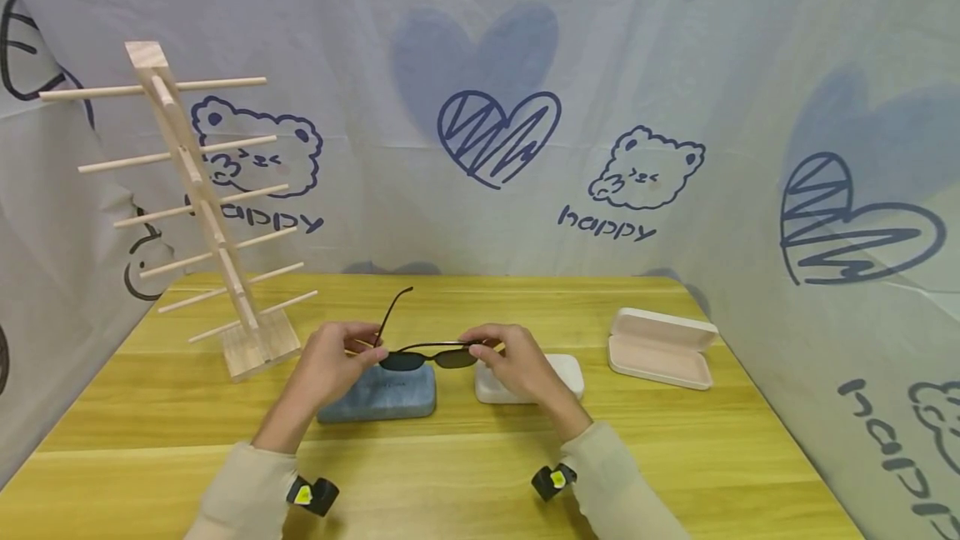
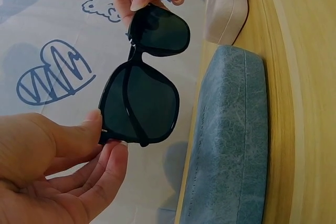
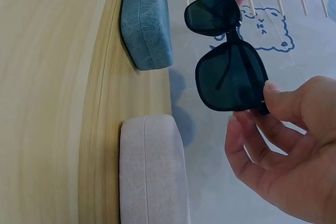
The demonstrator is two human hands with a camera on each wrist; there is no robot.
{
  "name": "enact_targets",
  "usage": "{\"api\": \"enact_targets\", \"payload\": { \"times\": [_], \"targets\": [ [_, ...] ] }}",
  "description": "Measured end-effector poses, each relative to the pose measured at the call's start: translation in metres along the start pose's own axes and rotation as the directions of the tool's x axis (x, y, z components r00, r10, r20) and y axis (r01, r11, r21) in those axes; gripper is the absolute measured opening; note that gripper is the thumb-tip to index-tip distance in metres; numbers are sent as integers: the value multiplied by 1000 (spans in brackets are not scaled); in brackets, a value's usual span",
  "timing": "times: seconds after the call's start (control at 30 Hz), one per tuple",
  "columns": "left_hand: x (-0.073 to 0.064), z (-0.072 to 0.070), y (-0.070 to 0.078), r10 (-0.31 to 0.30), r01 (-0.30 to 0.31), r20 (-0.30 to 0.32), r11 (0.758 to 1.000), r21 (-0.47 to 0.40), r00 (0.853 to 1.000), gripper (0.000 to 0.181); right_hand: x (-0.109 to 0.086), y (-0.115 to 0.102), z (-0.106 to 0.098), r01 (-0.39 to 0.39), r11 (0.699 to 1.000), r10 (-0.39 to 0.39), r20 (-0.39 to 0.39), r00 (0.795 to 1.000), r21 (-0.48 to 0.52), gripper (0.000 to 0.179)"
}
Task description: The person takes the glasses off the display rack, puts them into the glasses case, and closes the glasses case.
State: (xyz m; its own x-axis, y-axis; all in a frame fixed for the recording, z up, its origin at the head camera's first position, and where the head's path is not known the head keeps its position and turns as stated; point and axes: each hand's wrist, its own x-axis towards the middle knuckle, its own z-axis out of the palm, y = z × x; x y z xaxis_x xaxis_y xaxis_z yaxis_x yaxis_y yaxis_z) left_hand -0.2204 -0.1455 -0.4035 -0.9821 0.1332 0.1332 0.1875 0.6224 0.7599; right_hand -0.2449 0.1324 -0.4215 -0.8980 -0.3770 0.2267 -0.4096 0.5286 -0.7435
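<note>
Black sunglasses (image 1: 402, 360) with dark lenses are held up in front of me by both hands. My left hand (image 1: 333, 361) pinches the frame's left corner between thumb and fingers. At the right corner, my right hand (image 1: 517, 361) pinches the frame the same way. One temple arm sticks out upward and away from the left side; the other slants across behind the lenses. Below the sunglasses lies a closed blue glasses case (image 1: 386, 402), with faint lettering on it. A closed pale case (image 1: 567, 375) lies beneath my right hand, partly hidden by it.
A wooden rack (image 1: 202, 190) with several pairs of horizontal pegs stands on the left of the wooden table (image 1: 450, 473). To the right, a pale pink glasses case (image 1: 660, 352) lies with its lid up. A printed cloth (image 1: 360, 40) hangs behind the table and along its sides.
</note>
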Motion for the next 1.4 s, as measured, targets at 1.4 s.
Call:
{"api": "enact_targets", "payload": {
  "times": [1.4],
  "targets": [
    [0,8,-1,44,-44,6,999,0,999,31,-3,5,-2,-32,999,33,-61,998,24,18]
  ]
}}
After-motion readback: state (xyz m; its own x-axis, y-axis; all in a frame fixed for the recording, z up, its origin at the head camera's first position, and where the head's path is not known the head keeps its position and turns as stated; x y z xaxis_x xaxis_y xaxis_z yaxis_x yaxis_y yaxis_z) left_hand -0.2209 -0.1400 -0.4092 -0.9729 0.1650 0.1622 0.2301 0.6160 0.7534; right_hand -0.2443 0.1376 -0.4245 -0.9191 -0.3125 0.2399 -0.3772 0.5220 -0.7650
